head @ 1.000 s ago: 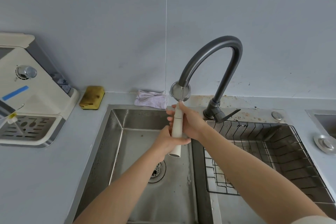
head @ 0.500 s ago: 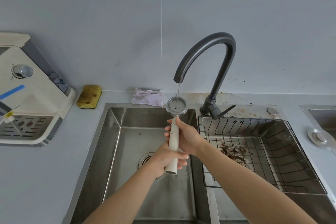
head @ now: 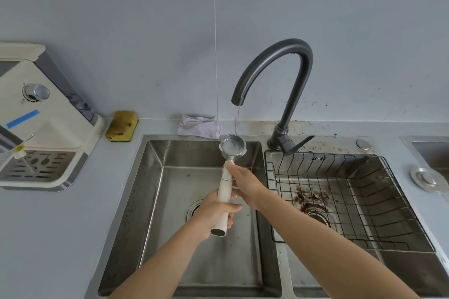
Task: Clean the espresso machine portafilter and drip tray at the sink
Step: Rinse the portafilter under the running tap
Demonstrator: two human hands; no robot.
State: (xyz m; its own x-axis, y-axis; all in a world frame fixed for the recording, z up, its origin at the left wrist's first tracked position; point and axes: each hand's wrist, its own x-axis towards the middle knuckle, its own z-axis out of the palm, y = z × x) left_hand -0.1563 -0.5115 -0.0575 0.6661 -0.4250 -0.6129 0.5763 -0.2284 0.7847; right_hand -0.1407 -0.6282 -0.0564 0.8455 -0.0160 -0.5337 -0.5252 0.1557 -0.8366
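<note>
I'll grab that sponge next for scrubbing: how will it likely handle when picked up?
The yellow sponge lies flat on the counter by the wall, so it probably won't roll or tip. It looks soft and light, likely squashing under the fingers. Its stained top hints at use; it may be damp and a little slippery.

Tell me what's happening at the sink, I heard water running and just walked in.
A person is rinsing the portafilter under a thin stream from the faucet. The left hand grips the white handle low down; the right hand steadies it higher up. Coffee grounds lie in the right basin, and the drip tray is still on the machine.
</note>
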